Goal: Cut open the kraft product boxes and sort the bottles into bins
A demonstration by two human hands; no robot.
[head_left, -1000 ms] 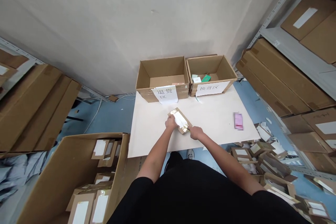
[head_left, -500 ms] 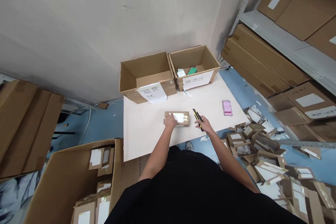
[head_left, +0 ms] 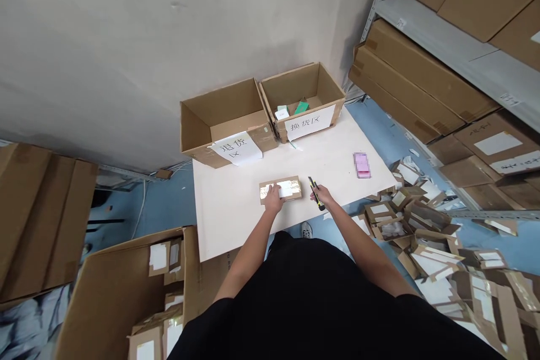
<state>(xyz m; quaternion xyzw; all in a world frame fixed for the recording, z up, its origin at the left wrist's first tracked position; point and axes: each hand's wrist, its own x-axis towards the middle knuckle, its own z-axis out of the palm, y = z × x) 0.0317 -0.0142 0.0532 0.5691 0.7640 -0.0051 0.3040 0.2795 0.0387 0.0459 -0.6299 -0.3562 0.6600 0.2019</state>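
Near the front edge of the table (head_left: 228,202), a small carton (head_left: 291,188) is partly covered by the left hand (head_left: 273,198), fingers slightly spread; whether it is gripped cannot quite be told. Just beside it, a utility knife (head_left: 313,186) is clasped in the curled right hand (head_left: 324,196).

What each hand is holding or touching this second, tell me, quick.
Left hand: open, resting on the small box.
Right hand: closed around the box cutter.
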